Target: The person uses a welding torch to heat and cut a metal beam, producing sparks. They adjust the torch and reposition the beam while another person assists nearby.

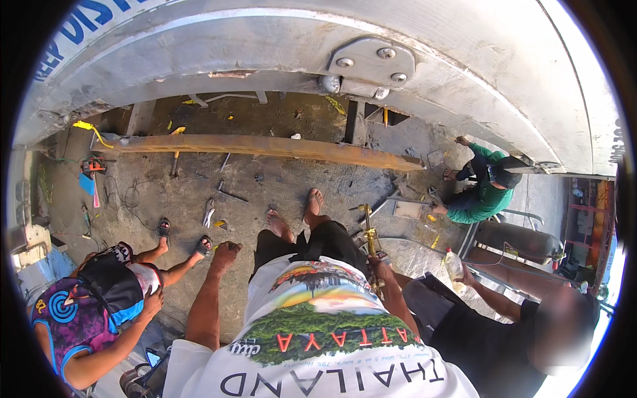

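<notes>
My right hand (379, 266) is closed round a brass cutting torch (369, 233), which I hold upright beside my right thigh with its head pointing away from me. A hose seems to run near it, but its join is hard to make out. To the left of my body, my left hand (227, 256) hangs over the concrete with its fingers curled in; whether anything small is in them is hidden. Beyond that hand, pliers (209, 212) and a hammer (232, 193) lie on the ground. My bare feet stand short of a long rusty steel beam (265, 145).
A large metal vehicle panel (265, 46) with a bolted hinge (371, 63) spans the far side. People sit close at left and right; the right one holds a clear bottle (454, 268). Another, green-sleeved, crouches far right near a gas cylinder (517, 240). An angle grinder (93, 164) lies far left.
</notes>
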